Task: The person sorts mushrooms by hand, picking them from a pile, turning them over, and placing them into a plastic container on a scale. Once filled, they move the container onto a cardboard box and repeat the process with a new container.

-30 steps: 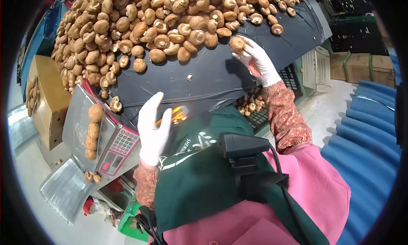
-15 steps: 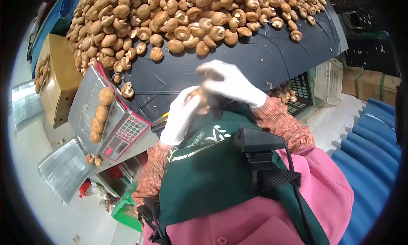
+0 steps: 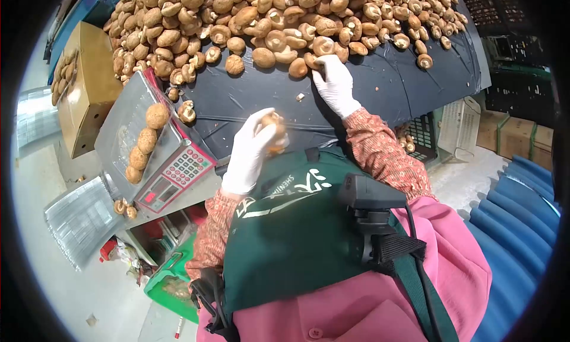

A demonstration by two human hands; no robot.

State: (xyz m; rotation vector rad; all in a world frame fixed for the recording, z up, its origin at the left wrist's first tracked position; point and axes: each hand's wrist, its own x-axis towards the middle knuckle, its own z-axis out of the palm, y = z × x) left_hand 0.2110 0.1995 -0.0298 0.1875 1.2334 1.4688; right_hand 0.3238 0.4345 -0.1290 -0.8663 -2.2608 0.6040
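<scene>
My left hand (image 3: 248,149), in a white glove, is curled around brown mushrooms (image 3: 273,128) just above the table's front edge; motion blurs them, and at least one cap shows between thumb and fingers. At the near edge of the big mushroom pile (image 3: 261,27), my gloved right hand (image 3: 335,86) has its thumb and fingertips closed at a brown mushroom (image 3: 311,61). Another mushroom (image 3: 297,68) lies beside those fingertips. Between the hands, a small pale piece (image 3: 300,97) shows over the dark table cover (image 3: 380,81).
To the left stands a scale (image 3: 178,176) with several mushrooms (image 3: 147,141) lined up on its tray. Beyond it is a cardboard box (image 3: 89,92). A green bin (image 3: 175,285) sits low at the left, a dark crate (image 3: 424,134) low at the right.
My right hand has moved from beside the left hand out to the pile's edge, closing at a mushroom there. The left hand stays near the apron, still holding mushrooms. A small pale piece has appeared.
</scene>
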